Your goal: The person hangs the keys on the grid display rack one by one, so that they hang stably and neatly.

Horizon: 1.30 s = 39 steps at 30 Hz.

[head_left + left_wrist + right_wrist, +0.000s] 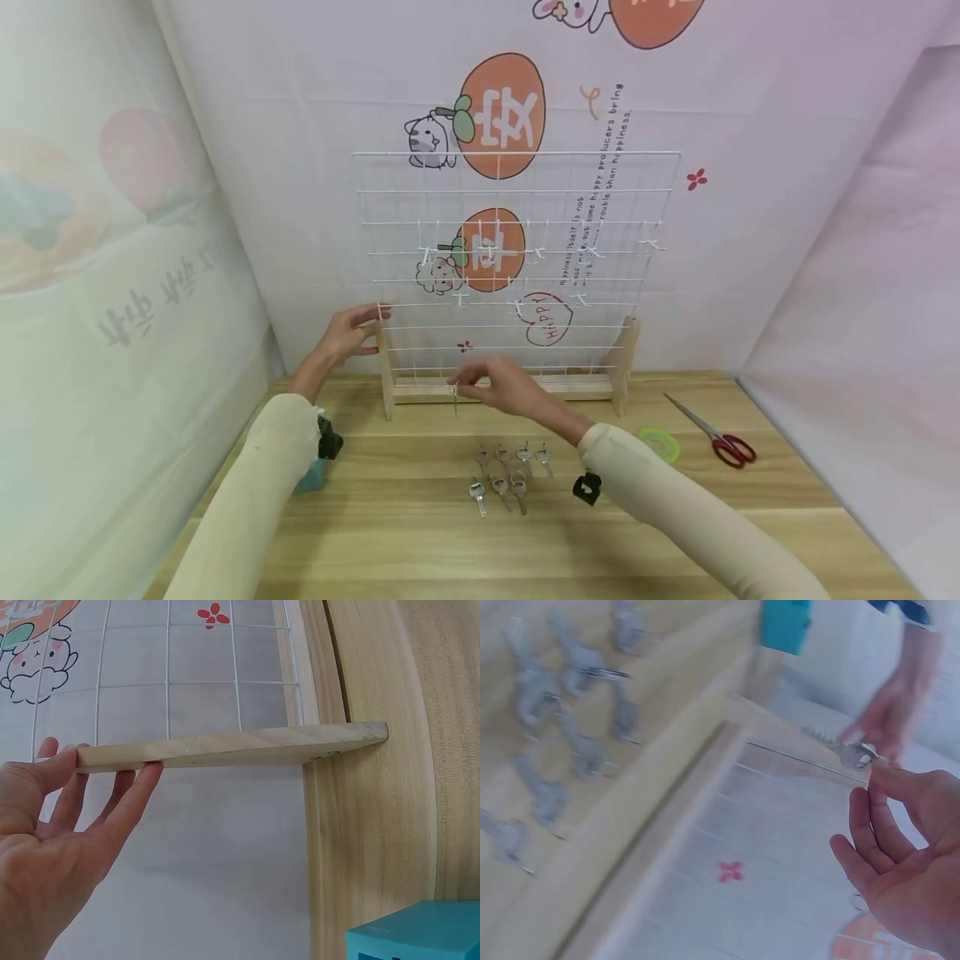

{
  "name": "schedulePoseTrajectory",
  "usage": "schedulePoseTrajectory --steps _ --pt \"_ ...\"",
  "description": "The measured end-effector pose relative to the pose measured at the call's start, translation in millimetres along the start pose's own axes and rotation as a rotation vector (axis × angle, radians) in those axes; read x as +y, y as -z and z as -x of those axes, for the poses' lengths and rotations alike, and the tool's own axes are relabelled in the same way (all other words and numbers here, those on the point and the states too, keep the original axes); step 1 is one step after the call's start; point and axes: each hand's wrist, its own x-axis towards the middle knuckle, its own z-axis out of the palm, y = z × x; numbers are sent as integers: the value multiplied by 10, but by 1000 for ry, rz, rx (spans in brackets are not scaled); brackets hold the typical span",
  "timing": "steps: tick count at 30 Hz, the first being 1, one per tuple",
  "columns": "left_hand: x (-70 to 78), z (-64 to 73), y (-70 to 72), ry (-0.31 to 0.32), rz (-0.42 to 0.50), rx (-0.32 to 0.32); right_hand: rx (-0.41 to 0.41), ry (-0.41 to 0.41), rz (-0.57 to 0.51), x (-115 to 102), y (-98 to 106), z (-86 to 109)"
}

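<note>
A white wire grid (pixel 585 153) with small white hooks (pixel 460 298) stands upright in a wooden frame. At the left, my left hand (pixel 347 333) grips the upper end of the frame's side post (pixel 225 748), thumb on one face and fingertips on the other. My right hand (pixel 501 387) is in front of the grid's lower part, left of its middle. Thumb and index finger pinch a silver key (pixel 847 753) at its ring end, the toothed blade pointing away. Several more keys (pixel 477 493) with rings lie in two rows on the table.
Red-handled scissors (pixel 729 450) and a lime-green tape roll (pixel 672 447) lie to the right on the wooden table (pixel 405 533). A blue box (pixel 420 930) stands by my left forearm. A printed white cloth (pixel 300 208) hangs behind the rack.
</note>
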Motion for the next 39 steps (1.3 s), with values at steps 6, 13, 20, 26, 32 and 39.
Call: schedulePoseTrajectory --steps 6,13,20,26,32,39 --pt "-5 16 26 12 20 -6 39 1 -20 -182 283 -206" --pt "2 47 45 15 53 -10 148 -11 -39 -434 562 -431" --pt "-7 21 49 10 38 -3 285 3 -40 -640 744 -669" --pt "-30 9 35 15 51 1 381 2 -17 -726 832 -833" --pt "-40 8 36 21 54 -4 392 -14 -14 -746 860 -939" --pt "-11 2 30 13 48 -16 404 -56 -5 -704 856 -922"
